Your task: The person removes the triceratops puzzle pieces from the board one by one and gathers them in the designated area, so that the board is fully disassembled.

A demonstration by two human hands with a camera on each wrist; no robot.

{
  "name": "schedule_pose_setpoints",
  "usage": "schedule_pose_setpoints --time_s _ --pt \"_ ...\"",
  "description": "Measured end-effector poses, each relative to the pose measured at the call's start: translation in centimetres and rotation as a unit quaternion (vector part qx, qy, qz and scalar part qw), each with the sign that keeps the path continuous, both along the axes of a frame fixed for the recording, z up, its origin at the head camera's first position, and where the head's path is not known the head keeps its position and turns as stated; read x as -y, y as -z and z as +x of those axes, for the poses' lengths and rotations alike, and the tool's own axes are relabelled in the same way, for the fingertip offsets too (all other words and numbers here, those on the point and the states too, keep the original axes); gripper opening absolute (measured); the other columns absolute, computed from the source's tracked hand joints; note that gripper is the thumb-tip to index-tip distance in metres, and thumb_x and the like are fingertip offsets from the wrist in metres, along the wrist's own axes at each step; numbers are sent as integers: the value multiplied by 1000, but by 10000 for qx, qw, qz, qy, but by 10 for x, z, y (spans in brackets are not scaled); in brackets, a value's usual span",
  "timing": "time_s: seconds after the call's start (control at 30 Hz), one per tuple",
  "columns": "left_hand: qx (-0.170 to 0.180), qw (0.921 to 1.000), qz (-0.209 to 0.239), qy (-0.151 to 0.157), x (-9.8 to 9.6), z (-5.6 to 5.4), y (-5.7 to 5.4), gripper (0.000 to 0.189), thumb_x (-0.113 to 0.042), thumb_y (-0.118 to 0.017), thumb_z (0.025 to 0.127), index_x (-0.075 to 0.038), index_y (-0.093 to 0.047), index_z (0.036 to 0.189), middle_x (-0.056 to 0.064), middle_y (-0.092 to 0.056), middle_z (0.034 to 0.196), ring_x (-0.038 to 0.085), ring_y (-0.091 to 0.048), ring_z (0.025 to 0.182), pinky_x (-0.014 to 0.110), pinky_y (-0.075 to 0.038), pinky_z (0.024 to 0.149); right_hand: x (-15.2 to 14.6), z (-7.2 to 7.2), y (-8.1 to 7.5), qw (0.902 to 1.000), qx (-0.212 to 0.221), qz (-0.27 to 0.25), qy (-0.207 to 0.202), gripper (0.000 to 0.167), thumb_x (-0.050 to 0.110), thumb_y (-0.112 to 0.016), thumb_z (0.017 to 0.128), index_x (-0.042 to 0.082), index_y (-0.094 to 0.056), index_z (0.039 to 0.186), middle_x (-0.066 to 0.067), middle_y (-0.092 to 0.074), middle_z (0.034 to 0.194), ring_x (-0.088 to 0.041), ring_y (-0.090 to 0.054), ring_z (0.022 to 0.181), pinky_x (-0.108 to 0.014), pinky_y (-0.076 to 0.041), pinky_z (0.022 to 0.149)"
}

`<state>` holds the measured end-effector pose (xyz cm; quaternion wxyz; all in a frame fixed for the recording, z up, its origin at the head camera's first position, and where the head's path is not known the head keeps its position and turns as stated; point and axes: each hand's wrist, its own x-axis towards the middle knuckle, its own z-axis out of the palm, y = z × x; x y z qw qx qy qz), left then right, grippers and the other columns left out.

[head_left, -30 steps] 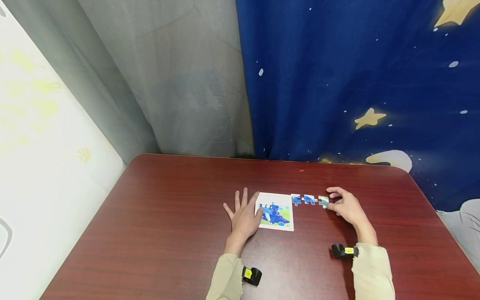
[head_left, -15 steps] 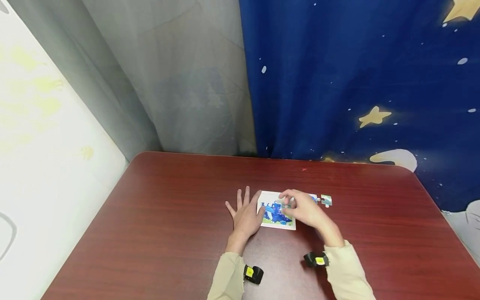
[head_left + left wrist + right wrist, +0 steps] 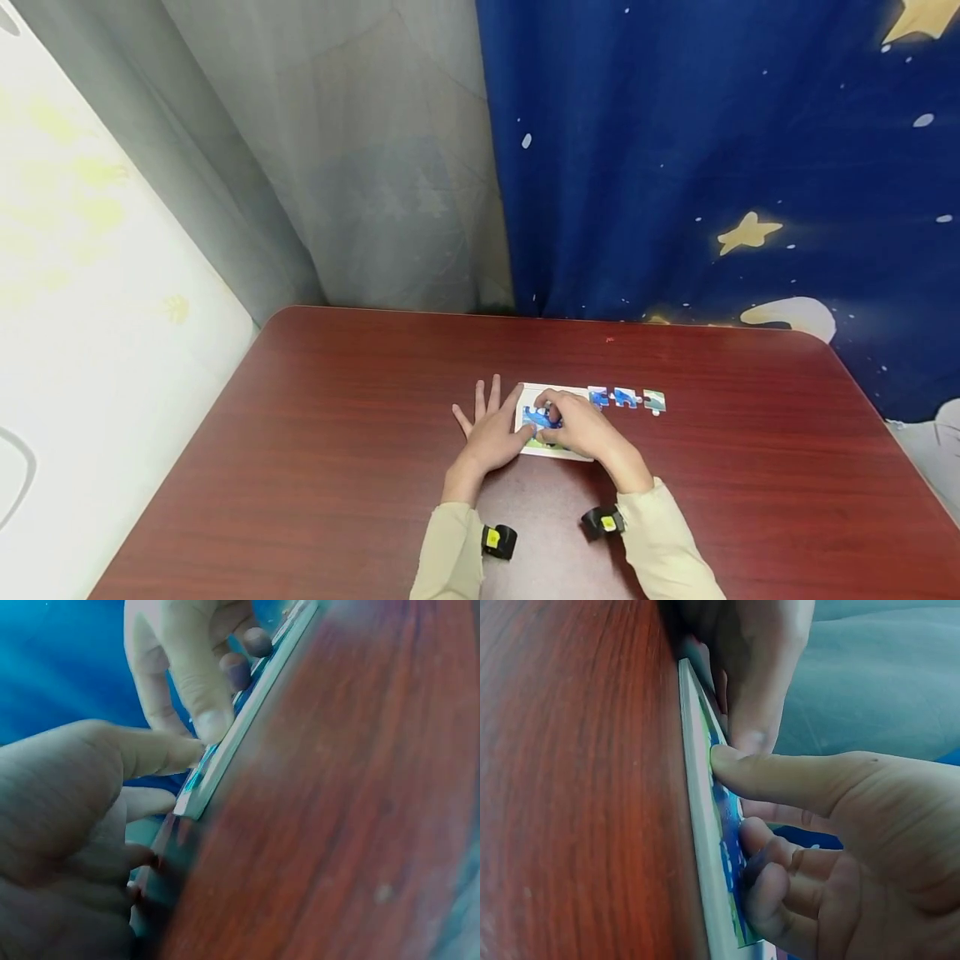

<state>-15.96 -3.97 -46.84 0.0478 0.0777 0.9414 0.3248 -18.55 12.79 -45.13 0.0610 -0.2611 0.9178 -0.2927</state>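
**White-framed puzzle (image 3: 697, 780) touched from both sides**

Nearer than the puzzle, two beige sleeves (image 3: 448, 554) are seen, cut off by the lower edge of the head view. The puzzle's left edge is touched by the left hand (image 3: 486, 437), its fingers straight and spread wide, its thumb laid at the rim. From the puzzle's right, the right hand (image 3: 585, 425) is arched over the blue picture (image 3: 538, 417), with thumb and bent fingertips set narrowly on it; whether a piece is pinched cannot be told. Much of the picture is hidden under that hand, and both wrist views are soft.

No long axis is offered by the near-square puzzle, but three loose pieces (image 3: 626, 397) are lined up rightward from its far right corner, nearer the right hand. Beyond the puzzle, a red speck (image 3: 609, 340) on the surface (image 3: 375, 433) is too small to be identified.
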Motion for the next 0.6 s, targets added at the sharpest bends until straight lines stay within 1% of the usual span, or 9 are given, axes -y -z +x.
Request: schedule_pose_setpoints --time_s 0.07,0.17,0.43,0.6 --pt "105 9999 31 92 2 0 -2 67 -30 -60 84 -17 -35 145 16 -9 154 37 6 139 70 13 94 -1 0 0 10000 -4 -36 -47 35 12 -78 74 5 -61 104 0 -52 72 -9 -44 60 -27 -39 56" --pt "142 9998 68 145 3 -1 -3 70 -28 -61 82 -17 -34 146 16 -8 154 37 7 139 70 13 93 -2 -1 1 10000 -1 -50 -51 36 13 -78 74 6 -60 105 0 -52 72 -9 -44 60 -27 -39 57" --pt "193 9996 128 158 4 -2 -2 70 -27 -61 82 -17 -34 145 16 -8 154 37 8 139 70 14 93 -3 -1 2 9998 51 -145 -83 36 13 -77 75 6 -60 106 0 -53 74 -10 -44 61 -27 -39 57" --pt "205 9995 190 145 4 -1 -2 71 -27 -62 81 -17 -34 146 16 -8 154 36 8 139 70 15 93 -4 -1 3 9997 -55 -163 -144 35 12 -77 75 7 -60 105 0 -53 74 -9 -45 62 -27 -40 58"
